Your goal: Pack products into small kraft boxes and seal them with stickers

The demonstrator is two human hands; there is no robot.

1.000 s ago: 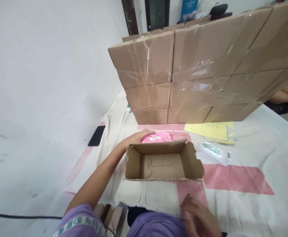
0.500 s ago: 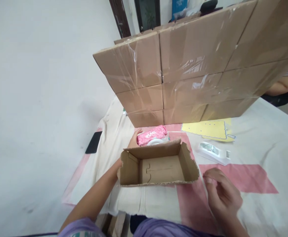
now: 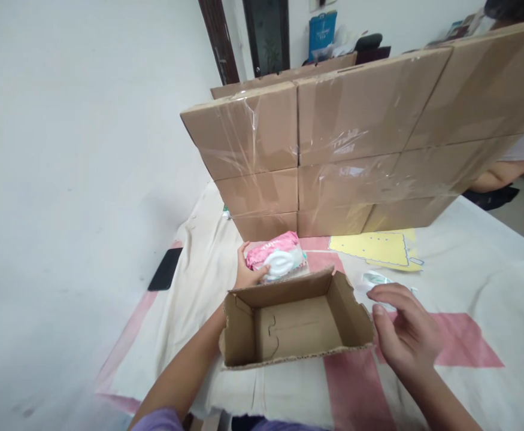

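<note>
A pink and white pack of wet wipes [image 3: 276, 256], with a white oval lid facing up at me, stands tilted behind an open cardboard box [image 3: 297, 326]. My left hand [image 3: 249, 273] grips the pack's left end, thumb in front near the lid and fingers around the back. The left forearm passes beside the box's left wall. The box has torn, ragged edges and nothing shows inside it. My right hand [image 3: 405, 326] hovers just off the box's right wall, fingers half curled and thumb apart, holding nothing. Behind it, a white object [image 3: 377, 279] is partly hidden.
A wall of taped cardboard boxes [image 3: 347, 131] rises at the back of the cloth-covered table [image 3: 288, 389]. Yellow paper [image 3: 369, 248] lies before it. A black phone [image 3: 165, 269] sits at the left edge beside the white wall. Another person's arm [image 3: 495, 176] shows at far right.
The wipes pack has tipped so its lid shows more, and my left thumb now lies over its front. My right hand has opened and come up closer to the box, covering part of the white object.
</note>
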